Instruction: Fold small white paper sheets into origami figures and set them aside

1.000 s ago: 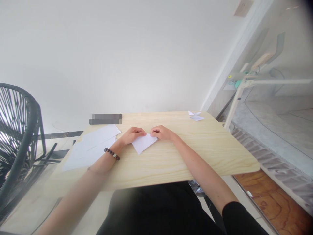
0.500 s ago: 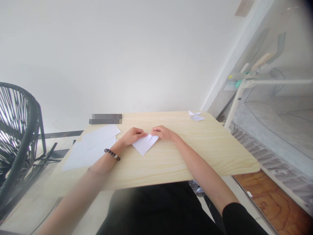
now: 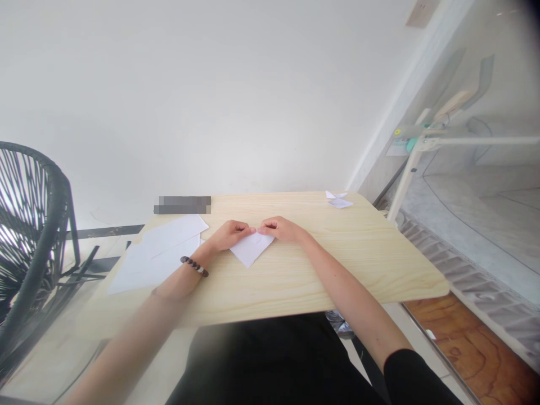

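Note:
A small white sheet of folded paper (image 3: 250, 251) lies between my hands near the middle of the table, one corner pointing toward me. My left hand (image 3: 231, 233), with a dark bead bracelet (image 3: 194, 266) at its wrist, pinches the paper's far edge between thumb and fingers. From the other side, my right hand (image 3: 279, 228) pinches the same edge, the two thumb tips almost meeting. The fingers hide the far part of the paper.
Large white sheets (image 3: 160, 253) lie on the left of the wood-grain table (image 3: 337, 270). A dark blurred-out object (image 3: 182, 205) is at the back left, and a folded paper piece (image 3: 338, 200) at the back right. A woven chair (image 3: 37, 225) stands on the left.
The paper has turned slightly, its near corner shifting right. A raised flap near my right thumb half a second ago now lies flatter. Both hands stay nearly in place.

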### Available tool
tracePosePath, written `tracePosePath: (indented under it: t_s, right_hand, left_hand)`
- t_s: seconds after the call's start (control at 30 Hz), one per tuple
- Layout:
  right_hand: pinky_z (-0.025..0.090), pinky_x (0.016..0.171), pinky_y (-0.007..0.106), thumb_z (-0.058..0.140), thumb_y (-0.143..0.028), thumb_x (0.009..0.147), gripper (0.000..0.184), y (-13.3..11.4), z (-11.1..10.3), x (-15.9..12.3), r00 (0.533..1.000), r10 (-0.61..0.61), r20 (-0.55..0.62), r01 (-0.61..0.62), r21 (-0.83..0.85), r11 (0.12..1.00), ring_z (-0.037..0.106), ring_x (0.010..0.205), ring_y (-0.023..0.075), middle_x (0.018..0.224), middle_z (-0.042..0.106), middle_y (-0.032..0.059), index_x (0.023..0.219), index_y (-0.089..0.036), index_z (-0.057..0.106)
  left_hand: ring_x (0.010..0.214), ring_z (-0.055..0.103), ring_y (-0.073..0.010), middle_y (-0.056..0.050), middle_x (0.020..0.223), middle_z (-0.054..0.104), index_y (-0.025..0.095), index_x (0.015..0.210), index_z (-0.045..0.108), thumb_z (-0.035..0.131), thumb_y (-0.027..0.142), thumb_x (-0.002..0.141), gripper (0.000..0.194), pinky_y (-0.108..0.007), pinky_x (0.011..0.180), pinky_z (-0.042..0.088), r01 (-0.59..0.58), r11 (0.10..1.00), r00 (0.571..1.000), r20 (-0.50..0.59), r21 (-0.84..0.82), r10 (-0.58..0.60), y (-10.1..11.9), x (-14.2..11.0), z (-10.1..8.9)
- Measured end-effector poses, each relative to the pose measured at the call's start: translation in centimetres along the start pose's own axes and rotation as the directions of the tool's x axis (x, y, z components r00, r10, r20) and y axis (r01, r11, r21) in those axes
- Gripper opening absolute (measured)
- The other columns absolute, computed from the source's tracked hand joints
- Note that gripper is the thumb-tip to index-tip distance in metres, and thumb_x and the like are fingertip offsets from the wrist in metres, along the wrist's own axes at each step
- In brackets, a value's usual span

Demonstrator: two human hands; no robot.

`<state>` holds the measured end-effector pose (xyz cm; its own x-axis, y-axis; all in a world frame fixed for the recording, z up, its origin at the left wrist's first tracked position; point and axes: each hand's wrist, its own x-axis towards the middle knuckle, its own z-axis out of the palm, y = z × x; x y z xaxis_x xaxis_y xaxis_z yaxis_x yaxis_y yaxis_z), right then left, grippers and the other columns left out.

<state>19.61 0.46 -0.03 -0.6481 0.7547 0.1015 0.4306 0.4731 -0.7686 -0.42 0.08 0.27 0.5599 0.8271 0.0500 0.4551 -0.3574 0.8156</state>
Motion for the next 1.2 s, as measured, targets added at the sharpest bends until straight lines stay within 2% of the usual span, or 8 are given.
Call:
tracePosePath:
  t_s: [0.13, 0.4, 0.57, 0.73, 1.03, 1.2]
  right_hand:
    - [0.024, 0.049, 0.020, 0.040, -0.046, 0.075, 0.035, 0.09, 0.09, 0.07, 1.000, -0.002, 0.003, 0.002, 0.008, 1.000, 0.029, 0.052, 0.0061, 0.056, 0.033, -0.0038, 0.060, -0.014, 0.044]
    - [0.022, 0.046, 0.020, 0.045, -0.046, 0.071, 0.036, 0.47, 0.37, 0.24, 0.996, 0.036, -0.083, -0.032, 0.051, 0.998, 0.027, 0.050, 0.0053, 0.054, 0.029, -0.0047, 0.055, -0.015, 0.037]
    - [0.020, 0.046, 0.020, 0.043, -0.047, 0.073, 0.040, 0.39, 0.18, 0.13, 0.994, 0.025, -0.111, -0.016, 0.076, 0.997, 0.024, 0.049, 0.0049, 0.054, 0.024, -0.0048, 0.052, -0.016, 0.030]
    - [0.020, 0.047, 0.020, 0.041, -0.046, 0.074, 0.038, 0.15, -0.05, 0.03, 0.996, 0.007, -0.084, 0.002, 0.106, 0.994, 0.025, 0.050, 0.0051, 0.055, 0.025, -0.0046, 0.053, -0.016, 0.031]
    - [0.022, 0.048, 0.020, 0.042, -0.044, 0.074, 0.034, 0.21, -0.12, 0.03, 0.999, 0.012, -0.039, -0.006, 0.154, 0.988, 0.027, 0.050, 0.0056, 0.055, 0.028, -0.0046, 0.056, -0.015, 0.036]
    - [0.024, 0.050, 0.020, 0.041, -0.044, 0.075, 0.032, 0.25, -0.44, -0.25, 0.996, 0.040, -0.081, -0.021, 0.224, 0.974, 0.031, 0.053, 0.0064, 0.058, 0.034, -0.0037, 0.061, -0.015, 0.041]
  left_hand:
    - [0.042, 0.036, -0.0066, 0.002, 0.048, 0.042, 0.014, 0.054, 0.048, 0.043, 0.048, 0.072, 0.039, -0.019, 0.038, 0.023, -0.018, 1.000, 1.000, 0.019, -0.013, 0.018, 0.07, -0.03, -0.05]
    - [0.041, 0.034, -0.0061, 0.002, 0.049, 0.040, 0.013, 0.056, 0.045, 0.039, 0.048, 0.074, 0.040, -0.019, 0.038, 0.020, 0.050, 0.998, 0.997, 0.069, -0.043, -0.047, -0.07, -0.14, -0.04]
    - [0.042, 0.032, -0.0061, 0.003, 0.049, 0.038, 0.014, 0.057, 0.043, 0.039, 0.046, 0.076, 0.038, -0.019, 0.039, 0.020, 0.020, 0.998, 0.996, 0.094, -0.067, -0.014, -0.05, -0.16, -0.18]
    - [0.044, 0.033, -0.0062, 0.003, 0.050, 0.039, 0.014, 0.057, 0.043, 0.039, 0.046, 0.076, 0.038, -0.019, 0.040, 0.021, -0.016, 0.999, 0.996, 0.090, -0.033, 0.019, 0.10, -0.12, -0.19]
    - [0.042, 0.032, -0.0062, 0.003, 0.049, 0.039, 0.014, 0.056, 0.043, 0.039, 0.048, 0.075, 0.040, -0.020, 0.039, 0.019, 0.026, 0.999, 0.996, 0.081, -0.020, -0.024, 0.13, -0.15, -0.18]
    - [0.044, 0.031, -0.0064, 0.003, 0.049, 0.037, 0.014, 0.054, 0.041, 0.038, 0.047, 0.076, 0.040, -0.020, 0.041, 0.020, 0.015, 0.996, 0.998, 0.067, -0.091, -0.009, 0.32, -0.17, -0.21]
